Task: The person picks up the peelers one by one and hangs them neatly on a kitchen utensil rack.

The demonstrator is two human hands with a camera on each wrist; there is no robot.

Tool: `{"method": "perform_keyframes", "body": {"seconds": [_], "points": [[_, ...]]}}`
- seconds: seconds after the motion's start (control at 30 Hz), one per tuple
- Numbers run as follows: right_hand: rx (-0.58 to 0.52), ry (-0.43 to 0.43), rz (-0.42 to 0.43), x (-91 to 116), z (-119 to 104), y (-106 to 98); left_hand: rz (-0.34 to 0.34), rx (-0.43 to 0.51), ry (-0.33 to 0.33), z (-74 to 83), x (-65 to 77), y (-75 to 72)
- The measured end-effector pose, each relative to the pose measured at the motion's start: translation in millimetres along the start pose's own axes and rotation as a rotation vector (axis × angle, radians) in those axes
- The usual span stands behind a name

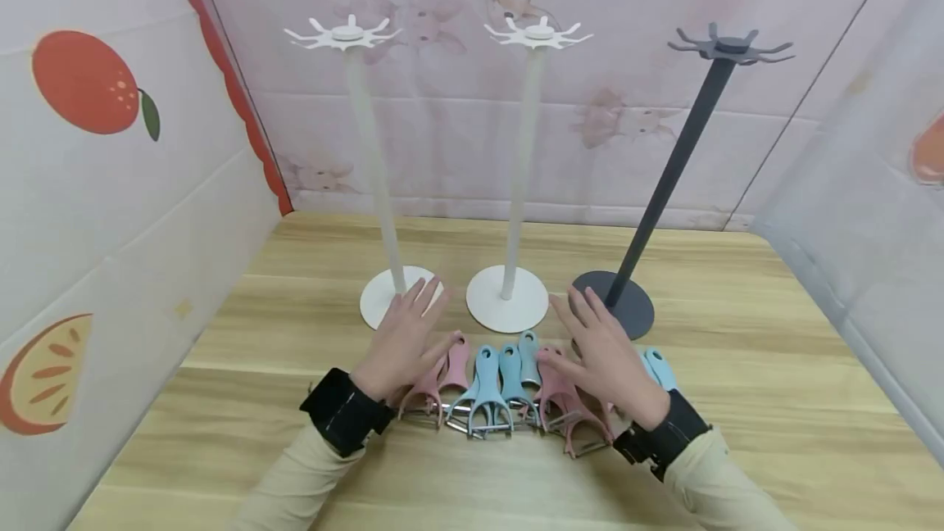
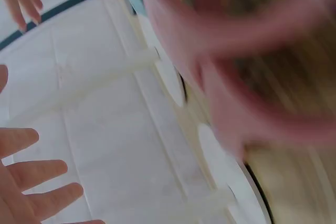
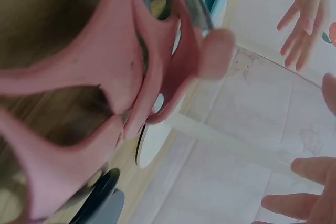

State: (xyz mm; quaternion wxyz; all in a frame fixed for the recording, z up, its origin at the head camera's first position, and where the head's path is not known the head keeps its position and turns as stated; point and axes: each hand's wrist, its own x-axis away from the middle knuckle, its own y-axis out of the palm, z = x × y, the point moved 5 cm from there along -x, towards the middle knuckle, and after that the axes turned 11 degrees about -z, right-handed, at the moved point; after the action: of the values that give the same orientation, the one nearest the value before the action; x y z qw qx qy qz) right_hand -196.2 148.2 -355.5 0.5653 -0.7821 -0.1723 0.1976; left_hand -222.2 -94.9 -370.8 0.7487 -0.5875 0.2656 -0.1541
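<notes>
A row of pink peelers [image 1: 457, 363] and blue peelers [image 1: 487, 379] lies on the table, heads toward the near edge, some overlapping. My left hand [image 1: 404, 347], fingers spread, is over the row's left end. At the other end my right hand [image 1: 608, 359] hovers likewise, palm down, partly hiding the peelers beneath it. Neither hand grips anything. Pink peelers [image 2: 226, 35] loom close and blurred in the left wrist view, beside the straight fingers of the left hand [image 2: 26, 187]. Several pink peelers [image 3: 126, 40] fill much of the right wrist view.
Behind the peelers stand a left white hook stand [image 1: 379, 170], a middle white hook stand [image 1: 522, 162] and a dark grey hook stand [image 1: 667, 174], each on a round base. Printed cloth walls [image 1: 457, 138] surround the wooden table [image 1: 774, 367] at the back and sides.
</notes>
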Motion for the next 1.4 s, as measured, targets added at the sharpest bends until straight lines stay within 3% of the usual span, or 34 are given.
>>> {"method": "perform_keyframes", "body": {"seconds": [0.17,0.23,0.43,0.6,0.7,0.87,1.2,1.4], "points": [[0.021,0.048,0.015,14.9,14.6,-5.7,0.023,0.067,-0.021,-27.7,6.6,-0.7],[0.028,0.078,0.001,21.2,23.0,-7.1,0.001,0.095,-0.049,-42.9,9.1,3.4],[0.046,0.156,-0.035,44.7,53.8,-13.3,-0.204,0.092,-0.187,-84.7,9.5,29.8],[0.049,0.239,-0.072,64.3,80.7,-12.2,-0.342,0.047,-0.246,-106.0,9.8,43.5],[0.036,0.296,-0.125,73.2,94.3,-6.0,-0.423,0.062,-0.254,-112.1,12.8,46.6],[0.000,0.314,-0.172,80.9,105.2,3.0,-0.538,0.122,-0.257,-114.7,21.7,44.8],[-0.035,0.295,-0.208,74.3,105.1,1.7,-0.566,0.115,-0.298,-116.9,26.2,41.0],[-0.006,0.291,-0.292,71.8,106.6,8.3,-0.582,0.080,-0.339,-118.5,25.3,42.3]]}}
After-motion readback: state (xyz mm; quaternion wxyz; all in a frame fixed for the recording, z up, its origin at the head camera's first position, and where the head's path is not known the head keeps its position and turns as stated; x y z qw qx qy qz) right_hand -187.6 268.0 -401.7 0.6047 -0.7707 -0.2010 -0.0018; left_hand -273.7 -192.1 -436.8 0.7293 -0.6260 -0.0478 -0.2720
